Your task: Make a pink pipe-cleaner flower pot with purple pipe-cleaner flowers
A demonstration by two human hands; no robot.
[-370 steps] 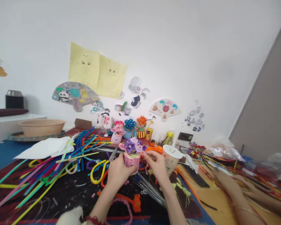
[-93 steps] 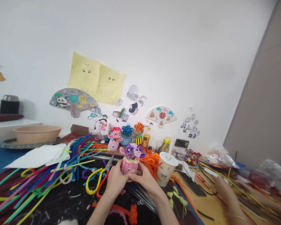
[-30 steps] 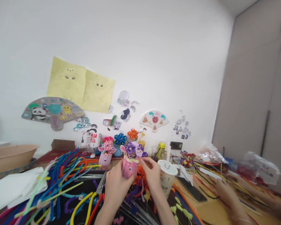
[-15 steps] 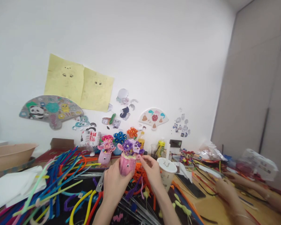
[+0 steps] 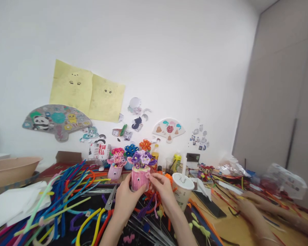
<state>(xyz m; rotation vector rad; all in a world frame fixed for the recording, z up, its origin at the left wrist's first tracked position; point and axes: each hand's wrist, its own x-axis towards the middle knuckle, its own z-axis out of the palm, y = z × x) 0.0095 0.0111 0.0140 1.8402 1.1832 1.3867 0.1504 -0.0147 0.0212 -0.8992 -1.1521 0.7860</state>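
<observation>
A small pink pot of pipe-cleaner flowers (image 5: 140,179) is upright in front of me, with purple and lilac blooms on top and an eye on its side. My left hand (image 5: 129,196) is closed around its left side and lower front. At the pot's right edge, the fingertips of my right hand (image 5: 162,187) pinch a small pink pipe-cleaner loop (image 5: 147,175), which touches the pot. Scissors (image 5: 110,200) lie just left of my left wrist. Orange pipe cleaners (image 5: 170,178) show partly behind my right hand.
Loose pipe cleaners (image 5: 64,198) and white paper (image 5: 17,201) cover the left side. A lidded drink cup with a straw (image 5: 184,191) stands right of my hand, beside a phone (image 5: 209,204). Another similar pink pot (image 5: 115,173) stands behind. A co-worker's hands (image 5: 248,205) work at the right.
The pot has turned slightly, and its flowers sit a little differently. My right fingertips and the pink loop have moved left and down, against the pot's side.
</observation>
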